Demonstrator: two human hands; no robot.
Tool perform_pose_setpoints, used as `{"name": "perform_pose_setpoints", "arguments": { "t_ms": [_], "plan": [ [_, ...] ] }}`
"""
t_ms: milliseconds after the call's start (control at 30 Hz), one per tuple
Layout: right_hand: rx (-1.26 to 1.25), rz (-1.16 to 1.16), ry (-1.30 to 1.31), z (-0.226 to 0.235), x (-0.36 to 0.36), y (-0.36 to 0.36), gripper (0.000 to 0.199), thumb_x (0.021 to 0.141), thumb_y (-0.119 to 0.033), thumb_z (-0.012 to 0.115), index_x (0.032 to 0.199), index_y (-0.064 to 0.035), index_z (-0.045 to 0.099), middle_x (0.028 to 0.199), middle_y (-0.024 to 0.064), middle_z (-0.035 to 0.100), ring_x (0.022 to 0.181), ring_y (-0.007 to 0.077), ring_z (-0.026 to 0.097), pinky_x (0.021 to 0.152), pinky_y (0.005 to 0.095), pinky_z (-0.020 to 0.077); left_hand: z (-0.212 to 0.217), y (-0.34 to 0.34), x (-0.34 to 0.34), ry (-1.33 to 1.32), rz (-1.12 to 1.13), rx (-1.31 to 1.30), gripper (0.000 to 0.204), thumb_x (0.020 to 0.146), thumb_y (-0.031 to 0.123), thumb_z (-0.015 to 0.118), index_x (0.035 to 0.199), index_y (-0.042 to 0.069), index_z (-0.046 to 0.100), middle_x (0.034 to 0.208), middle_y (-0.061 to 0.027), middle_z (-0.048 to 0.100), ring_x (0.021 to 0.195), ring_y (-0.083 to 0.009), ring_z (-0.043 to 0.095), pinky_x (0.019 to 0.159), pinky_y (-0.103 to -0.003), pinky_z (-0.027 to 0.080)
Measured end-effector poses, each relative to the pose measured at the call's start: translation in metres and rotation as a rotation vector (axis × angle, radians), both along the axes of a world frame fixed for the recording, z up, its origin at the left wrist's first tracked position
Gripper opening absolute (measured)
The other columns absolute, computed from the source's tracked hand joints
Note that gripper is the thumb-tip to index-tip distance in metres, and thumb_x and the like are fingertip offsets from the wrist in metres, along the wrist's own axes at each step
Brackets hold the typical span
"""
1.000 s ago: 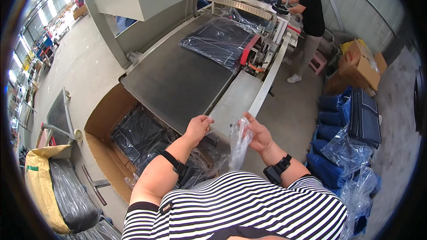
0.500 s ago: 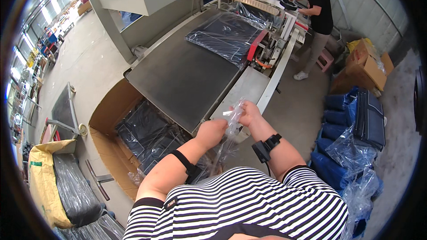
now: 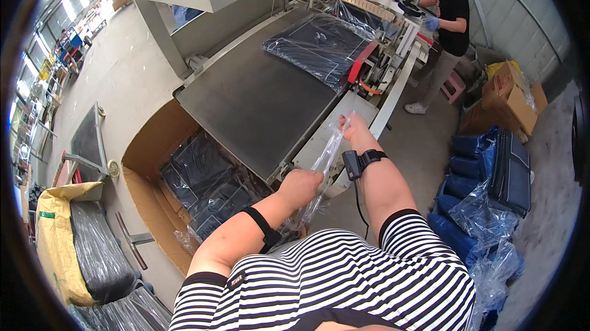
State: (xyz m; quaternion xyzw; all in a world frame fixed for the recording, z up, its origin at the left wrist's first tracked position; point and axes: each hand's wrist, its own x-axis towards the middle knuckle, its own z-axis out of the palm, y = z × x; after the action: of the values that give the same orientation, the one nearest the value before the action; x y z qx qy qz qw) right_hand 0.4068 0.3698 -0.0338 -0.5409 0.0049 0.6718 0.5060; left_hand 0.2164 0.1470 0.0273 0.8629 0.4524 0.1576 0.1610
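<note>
A strip of clear plastic film [image 3: 329,151] is stretched between my two hands above the pale metal edge plate [image 3: 349,112] of the machine. My left hand [image 3: 301,187] is closed around its nearer part, and a loose tail hangs below toward my waist. Farther off, my right hand [image 3: 355,127] pinches the upper end. To the left of my hands lies the dark conveyor belt [image 3: 252,107]. On its far part rests a dark, flat item wrapped in clear plastic [image 3: 316,48], beside a red machine guard [image 3: 361,64].
Below the belt's end stands a cardboard box [image 3: 146,174] with plastic-wrapped dark items [image 3: 206,174]. A co-worker [image 3: 452,21] stands at the machine's far end. Blue bundles [image 3: 458,205] and a dark case [image 3: 511,171] are at right, cartons [image 3: 510,97] behind them. A yellow sack [image 3: 58,245] stands left.
My right hand has moved up and away from my left, drawing the plastic film out into a longer taut strip. My left hand has shifted slightly down and right.
</note>
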Motion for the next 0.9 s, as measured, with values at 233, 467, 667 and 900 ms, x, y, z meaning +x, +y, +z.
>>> {"name": "perform_pose_setpoints", "arguments": {
  "t_ms": [233, 467, 667, 900],
  "plan": [
    [0.142, 0.17, -0.286, -0.018, -0.005, -0.004, 0.013, 0.096, -0.016, 0.043, 0.096, -0.0119, 0.056, 0.062, 0.0005, 0.047, 0.05, 0.0144, 0.045, 0.045, 0.0286, 0.0338, -0.005, -0.003, -0.007, -0.006, 0.042, -0.065, 0.007, 0.079, 0.01, 0.052, 0.084, 0.005, 0.053, 0.076, -0.0148, 0.061, 0.076, -0.0351, 0.062, 0.067, -0.047, 0.048],
    [0.106, 0.158, -0.202, -0.069, -0.042, 0.004, 0.014, 0.09, -0.022, 0.054, 0.091, -0.0103, 0.063, 0.075, 0.0062, 0.055, 0.062, 0.0214, 0.049, 0.053, 0.0383, 0.0396, -0.008, -0.026, -0.027, -0.056, 0.21, -0.233, 0.02, 0.082, 0.009, 0.052, 0.1, 0.004, 0.058, 0.091, -0.017, 0.064, 0.088, -0.0341, 0.062, 0.077, -0.042, 0.049],
    [0.201, 0.537, -0.769, -0.083, -0.035, 0.013, 0.023, 0.087, -0.016, 0.053, 0.105, -0.0071, 0.065, 0.09, 0.0149, 0.065, 0.08, 0.027, 0.062, 0.064, 0.0403, 0.0462, -0.025, -0.074, -0.087, -0.59, 0.301, -0.441, 0.048, 0.086, 0.011, 0.062, 0.131, 0.003, 0.048, 0.11, -0.0141, 0.063, 0.104, -0.0279, 0.061, 0.093, -0.036, 0.047],
    [0.5, 0.407, -1.1, -0.026, -0.01, -0.023, 0.023, 0.087, -0.011, 0.047, 0.101, -0.0028, 0.063, 0.089, 0.0175, 0.066, 0.08, 0.0313, 0.063, 0.069, 0.0402, 0.0465, -0.088, -0.157, -0.165, -0.345, 0.65, -0.548, 0.043, 0.084, 0.014, 0.065, 0.123, -0.001, 0.054, 0.116, -0.0194, 0.063, 0.106, -0.0287, 0.062, 0.091, -0.036, 0.049]
  ]
}}
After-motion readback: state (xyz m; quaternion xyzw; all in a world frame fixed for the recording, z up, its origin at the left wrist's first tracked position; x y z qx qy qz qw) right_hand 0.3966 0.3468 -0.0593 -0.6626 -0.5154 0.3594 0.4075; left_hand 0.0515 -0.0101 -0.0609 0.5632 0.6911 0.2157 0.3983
